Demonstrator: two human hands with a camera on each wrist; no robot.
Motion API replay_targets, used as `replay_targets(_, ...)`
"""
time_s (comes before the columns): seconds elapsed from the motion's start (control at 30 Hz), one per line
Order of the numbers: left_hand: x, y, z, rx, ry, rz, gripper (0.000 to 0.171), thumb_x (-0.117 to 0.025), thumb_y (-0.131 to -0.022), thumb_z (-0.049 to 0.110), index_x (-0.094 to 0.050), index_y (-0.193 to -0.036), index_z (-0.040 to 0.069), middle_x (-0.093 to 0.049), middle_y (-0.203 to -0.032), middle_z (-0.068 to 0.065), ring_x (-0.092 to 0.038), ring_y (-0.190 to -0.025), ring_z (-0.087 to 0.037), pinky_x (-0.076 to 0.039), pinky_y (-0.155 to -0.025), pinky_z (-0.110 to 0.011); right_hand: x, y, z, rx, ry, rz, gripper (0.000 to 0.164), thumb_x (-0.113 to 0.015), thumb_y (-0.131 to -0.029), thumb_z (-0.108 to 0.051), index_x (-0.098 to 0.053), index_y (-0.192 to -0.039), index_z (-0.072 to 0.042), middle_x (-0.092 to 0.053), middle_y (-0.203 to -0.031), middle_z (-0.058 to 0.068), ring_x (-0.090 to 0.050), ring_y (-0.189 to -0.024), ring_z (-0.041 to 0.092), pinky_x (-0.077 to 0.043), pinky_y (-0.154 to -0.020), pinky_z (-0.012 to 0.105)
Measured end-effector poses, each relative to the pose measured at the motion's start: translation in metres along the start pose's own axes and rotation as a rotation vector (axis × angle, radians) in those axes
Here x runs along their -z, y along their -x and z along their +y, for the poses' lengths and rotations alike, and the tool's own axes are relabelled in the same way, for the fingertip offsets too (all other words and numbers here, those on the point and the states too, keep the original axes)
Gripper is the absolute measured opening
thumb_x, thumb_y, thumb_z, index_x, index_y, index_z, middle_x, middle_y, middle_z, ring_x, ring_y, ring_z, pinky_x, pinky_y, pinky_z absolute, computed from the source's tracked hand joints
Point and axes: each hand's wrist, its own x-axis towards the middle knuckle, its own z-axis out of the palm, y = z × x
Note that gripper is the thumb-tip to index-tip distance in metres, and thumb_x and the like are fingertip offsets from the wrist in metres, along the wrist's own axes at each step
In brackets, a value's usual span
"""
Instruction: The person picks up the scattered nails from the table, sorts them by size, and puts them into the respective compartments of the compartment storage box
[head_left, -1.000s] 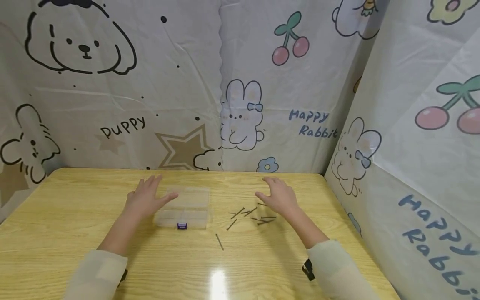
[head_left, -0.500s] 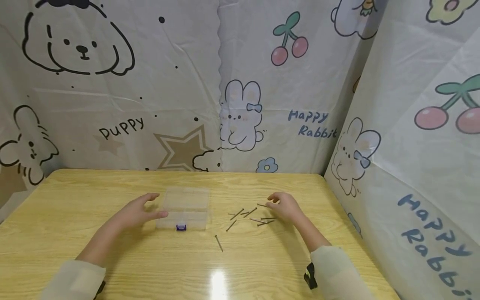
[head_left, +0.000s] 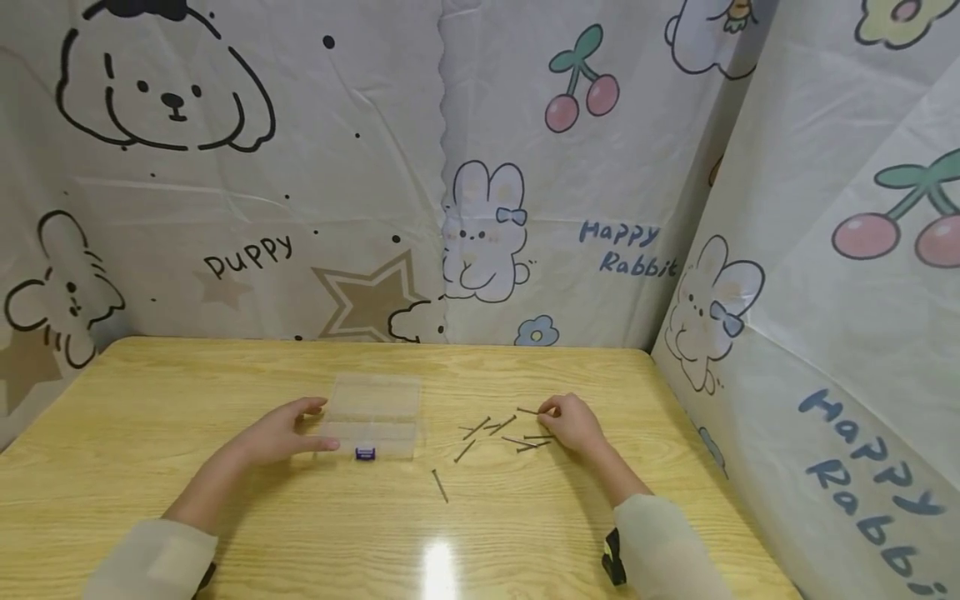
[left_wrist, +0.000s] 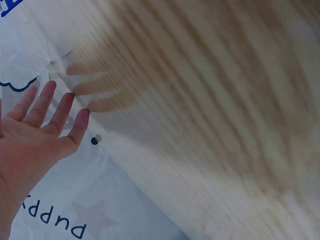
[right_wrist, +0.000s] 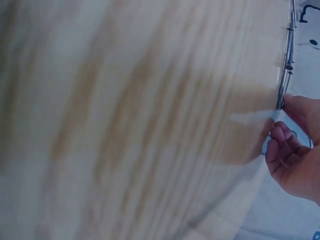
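A clear plastic divided box point(head_left: 375, 400) with a purple label point(head_left: 365, 454) lies at the table's centre left. My left hand point(head_left: 281, 433) is at its left side, thumb along the front corner and fingers by the edge. In the left wrist view the fingers of that left hand point(left_wrist: 42, 127) are spread and relaxed. To the right of the box, several thin metal nails point(head_left: 480, 428) are scattered. My right hand point(head_left: 573, 423) pinches the end of the farthest nail point(head_left: 527, 410) between thumb and curled fingers. Nails point(right_wrist: 289, 50) line up by the right hand point(right_wrist: 297, 145) in the right wrist view.
One nail point(head_left: 440, 486) lies apart, nearer the front. The wood-grain table point(head_left: 337, 533) ends at a printed cloth point(head_left: 360, 167) behind, and another printed cloth point(head_left: 840, 333) hangs along the right side.
Both hands have come down from above the table. The left moved beside the box's left edge; the right lowered, curled its fingers and took the end of a nail.
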Motion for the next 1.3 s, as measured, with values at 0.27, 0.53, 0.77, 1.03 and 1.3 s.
replay_targets(0.27, -0.004, -0.002, 0.003, -0.017, -0.019, 0.007, 0.089, -0.069, -0.08, 0.046, -0.031, -0.14, -0.008, -0.04, -0.137, -0.032, -0.035, -0.125, -0.055, -0.036, -0.099, -0.06, -0.005, 0.0, -0.001, 0.002, 0.018, 0.007, 0.012, -0.063, -0.089, -0.016, -0.069, -0.092, -0.007, -0.061, -0.085, 0.006, -0.055, -0.077, 0.018, -0.047, -0.069, 0.035)
replay_targets(0.53, -0.005, -0.002, 0.006, -0.01, -0.015, -0.014, 0.087, -0.07, -0.08, 0.046, -0.035, -0.139, -0.007, -0.043, -0.135, -0.031, -0.037, -0.124, -0.054, -0.038, -0.098, -0.059, -0.008, -0.001, 0.003, -0.013, -0.026, 0.013, 0.013, -0.06, -0.09, -0.014, -0.068, -0.092, -0.004, -0.063, -0.084, 0.005, -0.054, -0.075, 0.015, -0.046, -0.067, 0.03)
replay_targets(0.77, -0.004, -0.002, 0.007, 0.016, -0.024, -0.022, 0.087, -0.069, -0.08, 0.048, -0.034, -0.14, -0.007, -0.042, -0.135, -0.031, -0.035, -0.126, -0.053, -0.037, -0.098, -0.06, -0.006, -0.004, -0.006, -0.002, -0.07, 0.023, 0.014, -0.059, -0.09, -0.014, -0.069, -0.091, -0.003, -0.06, -0.079, 0.003, -0.05, -0.072, 0.014, -0.042, -0.065, 0.027)
replay_targets(1.03, -0.006, -0.005, 0.006, 0.029, -0.065, 0.025, 0.085, -0.07, -0.079, 0.05, -0.04, -0.137, -0.004, -0.045, -0.134, -0.028, -0.04, -0.123, -0.052, -0.038, -0.096, -0.061, -0.004, -0.006, -0.023, 0.075, -0.061, 0.028, 0.013, -0.058, -0.09, -0.014, -0.069, -0.091, -0.006, -0.06, -0.084, 0.004, -0.05, -0.076, 0.015, -0.043, -0.069, 0.031)
replay_targets(1.3, -0.012, -0.01, 0.0, 0.049, -0.128, 0.109, 0.087, -0.077, -0.07, 0.051, -0.044, -0.135, 0.003, -0.051, -0.131, -0.02, -0.043, -0.119, -0.048, -0.029, -0.091, -0.07, -0.01, -0.007, -0.034, 0.09, -0.067, -0.006, 0.012, -0.058, -0.091, -0.015, -0.068, -0.09, -0.007, -0.056, -0.085, 0.003, -0.048, -0.077, 0.014, -0.041, -0.068, 0.029)
